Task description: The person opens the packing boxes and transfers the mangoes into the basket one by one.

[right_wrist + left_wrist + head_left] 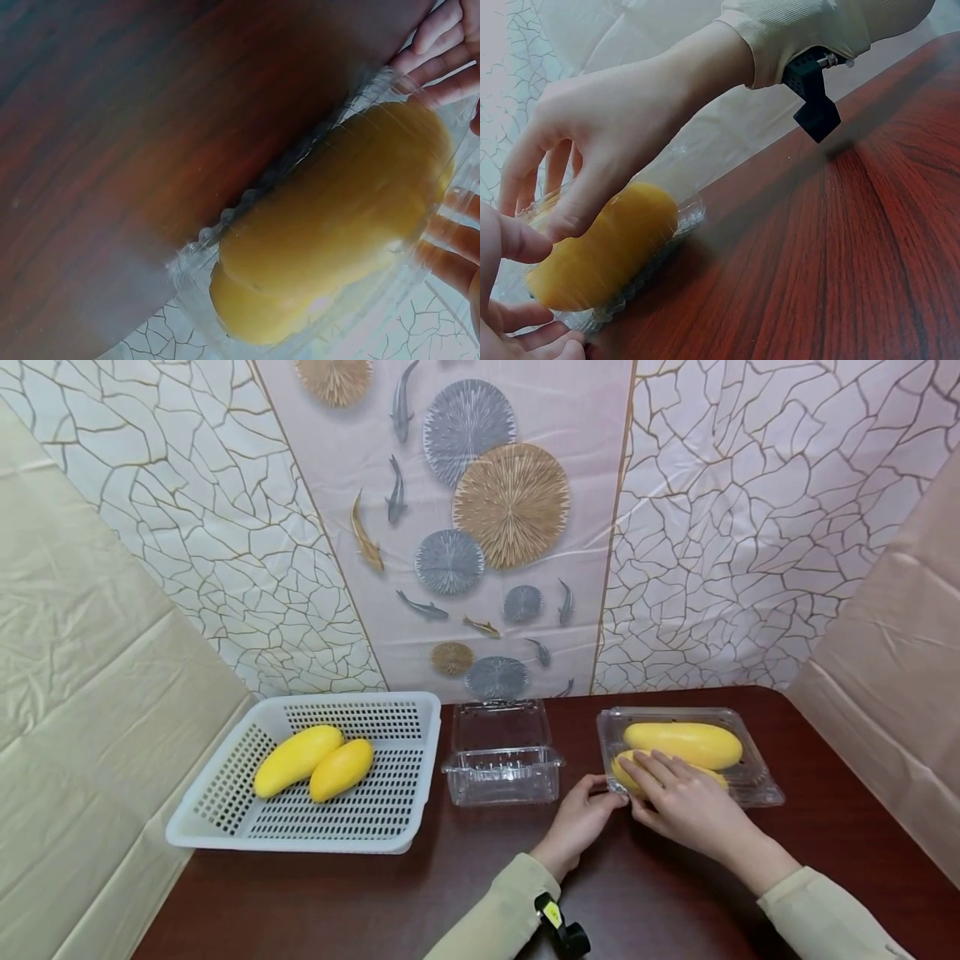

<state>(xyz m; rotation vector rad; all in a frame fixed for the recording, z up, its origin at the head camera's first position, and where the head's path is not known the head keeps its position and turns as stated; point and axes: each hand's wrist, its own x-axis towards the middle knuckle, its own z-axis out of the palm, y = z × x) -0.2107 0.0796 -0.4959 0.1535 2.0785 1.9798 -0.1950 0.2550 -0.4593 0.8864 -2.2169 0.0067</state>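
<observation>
A clear plastic clamshell box (757, 781) stands on the right of the table, its lid down over two yellow mangoes (682, 743). My left hand (579, 820) is at the box's front left corner. In the left wrist view, its thumb is above the rim and its fingers below, pinching the corner. Across the lid lies my right hand (693, 802), its fairly straight fingers (656, 768) pressing on the plastic over the front mango. The right thumb touches near the front edge. Through the clear wall, the right wrist view shows the mangoes (337, 210) side by side.
A smaller clear plastic box (502, 781) stands left of my hands with its lid raised at the back. Farther left, a white slotted basket (300, 842) holds two more mangoes (300, 760). Patterned cloth hangs behind the dark wooden table (465, 893).
</observation>
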